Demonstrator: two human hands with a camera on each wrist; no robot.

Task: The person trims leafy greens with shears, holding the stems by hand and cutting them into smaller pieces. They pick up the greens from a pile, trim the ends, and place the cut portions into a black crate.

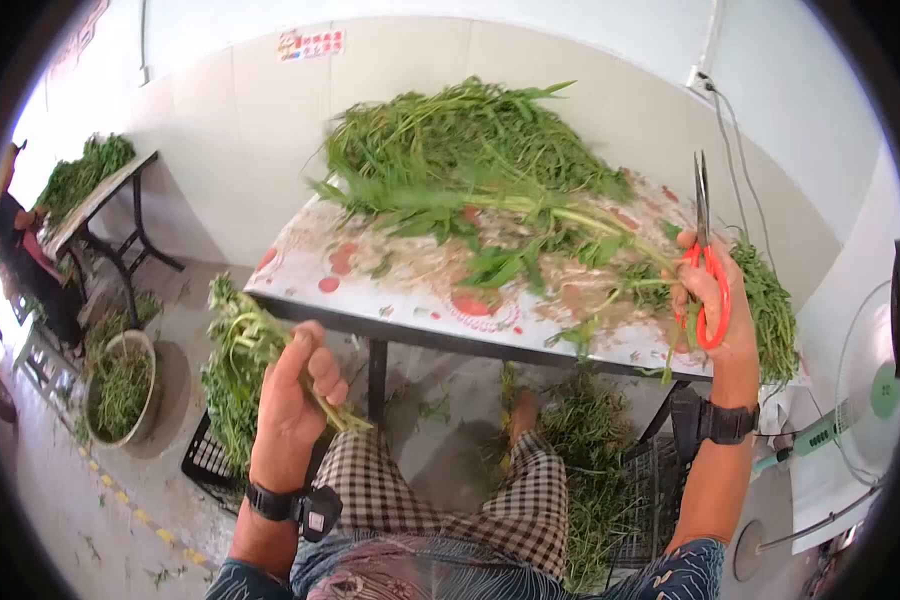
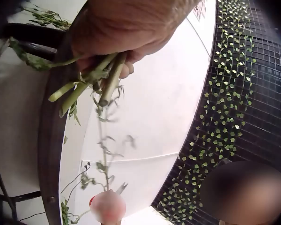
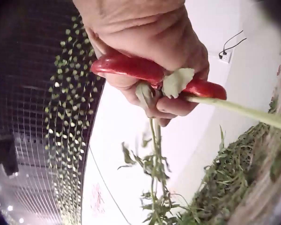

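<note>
My left hand [image 1: 297,385] grips a bunch of leafy green stems [image 1: 242,345] beside the table's left end. In the left wrist view the cut ends of the stems [image 2: 75,99] poke out below the fingers. Over the table's right side, my right hand [image 1: 715,290] holds red-handled scissors [image 1: 711,300], their blades pointing up and away. The same hand pinches a long green stalk [image 1: 610,222] that stretches left over the table, its leafy end blurred. In the right wrist view, the red handles [image 3: 131,66] loop round the fingers, with leafy sprigs [image 3: 154,161] hanging past them.
A large heap of greens [image 1: 470,140] covers the back of the soil-smeared table [image 1: 390,285]. More greens lie in a black crate [image 1: 205,450] and on the floor [image 1: 595,450]. A fan [image 1: 870,400] stands at right. Another person [image 1: 25,240] works at a far table.
</note>
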